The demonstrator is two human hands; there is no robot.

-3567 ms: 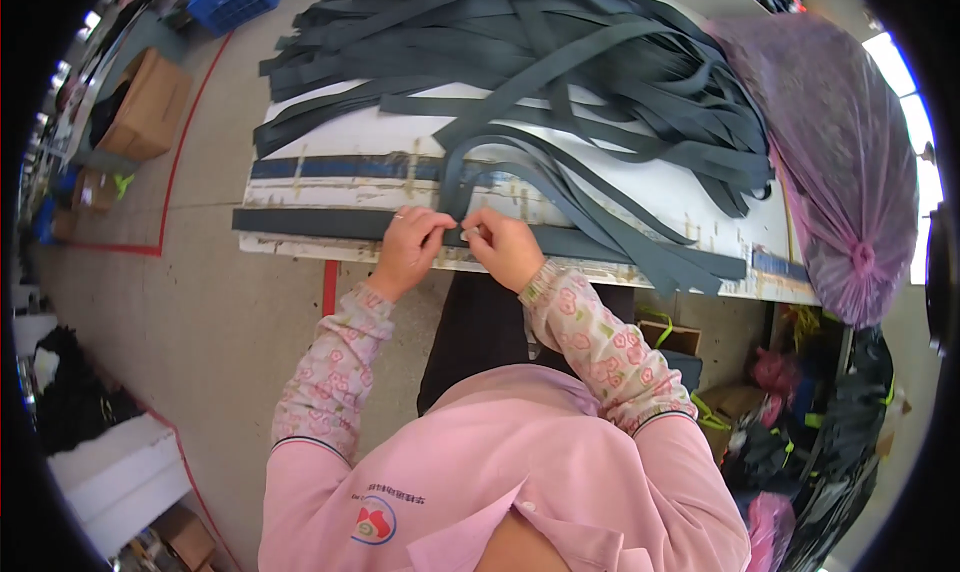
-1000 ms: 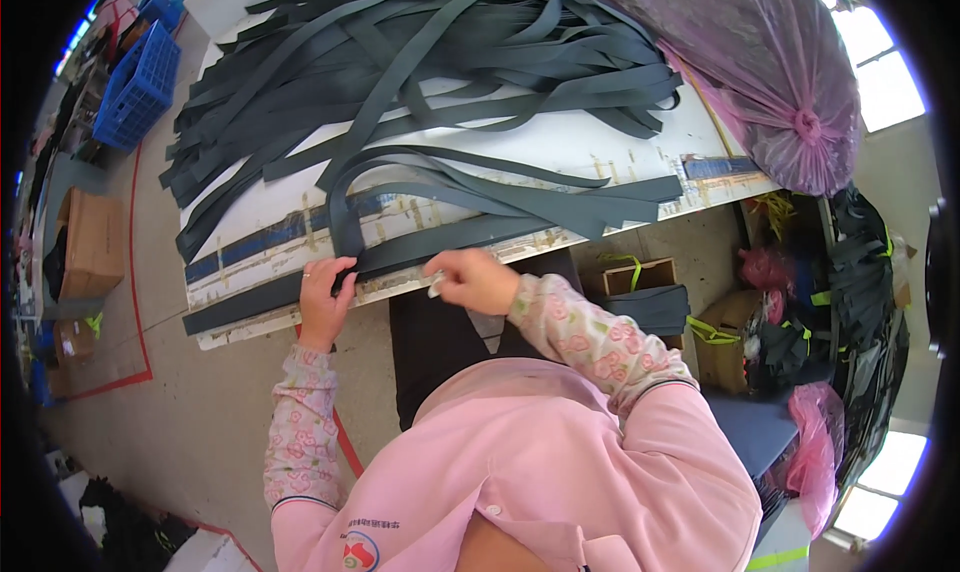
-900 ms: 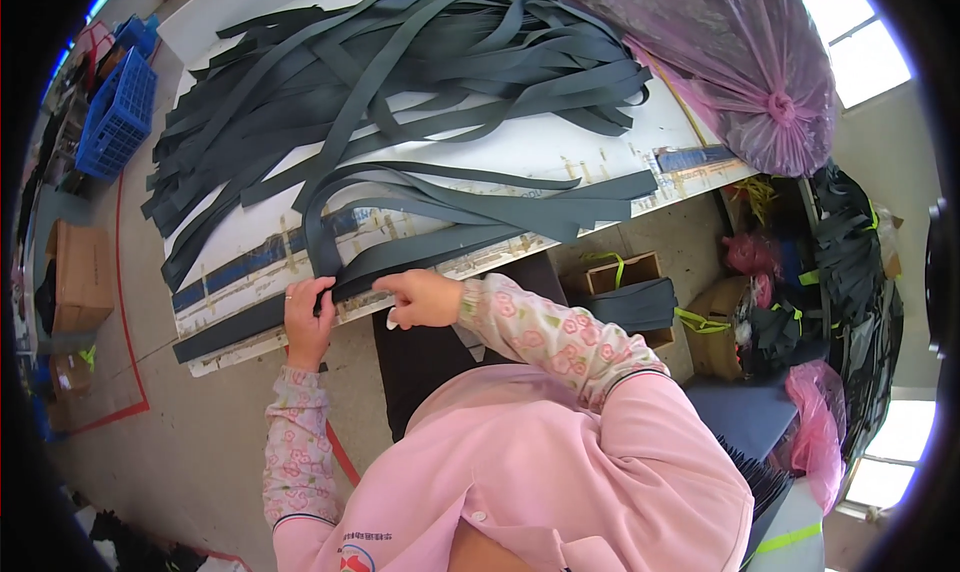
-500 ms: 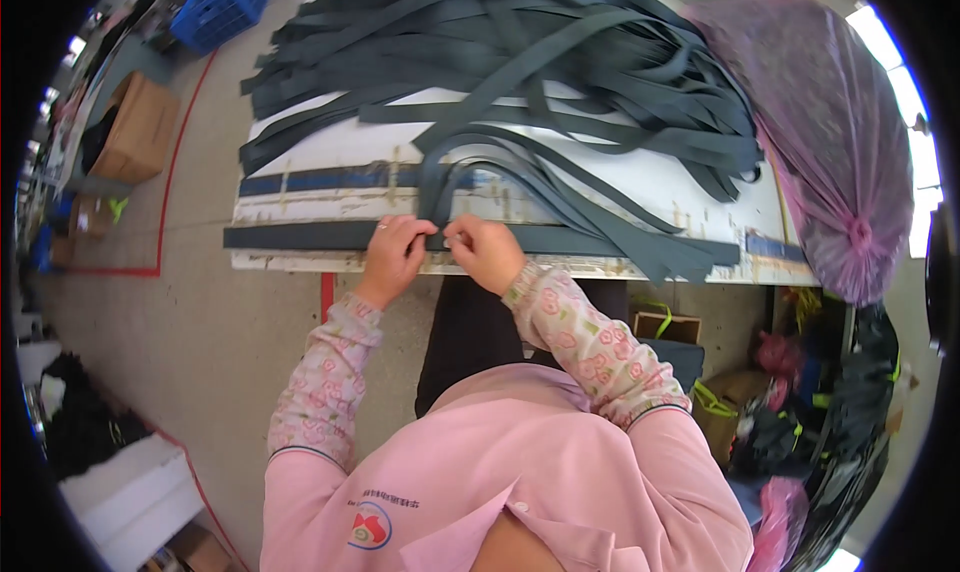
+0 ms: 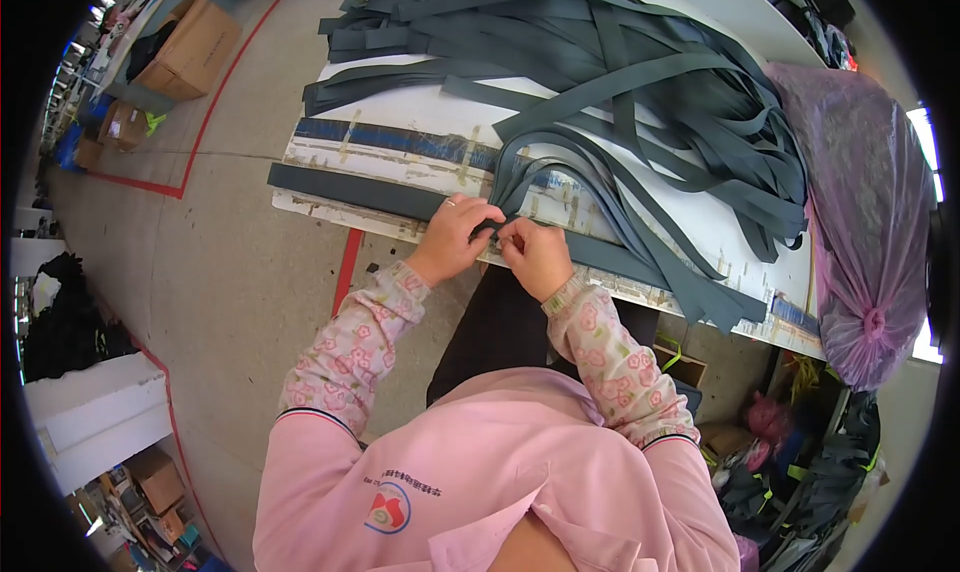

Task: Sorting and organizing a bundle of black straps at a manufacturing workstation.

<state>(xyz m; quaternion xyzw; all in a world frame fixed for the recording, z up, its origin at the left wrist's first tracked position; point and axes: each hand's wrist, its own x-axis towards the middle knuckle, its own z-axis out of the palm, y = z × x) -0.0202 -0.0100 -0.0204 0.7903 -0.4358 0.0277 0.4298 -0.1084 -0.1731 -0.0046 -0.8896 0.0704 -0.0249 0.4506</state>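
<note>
My left hand and my right hand are close together at the near edge of the table. Fingers and thumbs on both sides are pinched on a dark grey webbing strap, which lies flat along that edge. My fingertips cover the exact spot they grip. From just beyond my hands, several more straps curve up in a loop and run down to the right. Farther back, a large tangled pile of grey straps covers much of the white tabletop.
A pink translucent bag, tied at its neck, hangs by the table's right end. On the floor at far left are a cardboard box and a red line. Black bundles are at lower right, under the table's end.
The whole view has swung, so the table now slants down to the right and lies farther right. My hands stay pinched at the strap by the near edge, with fingers shifted slightly.
</note>
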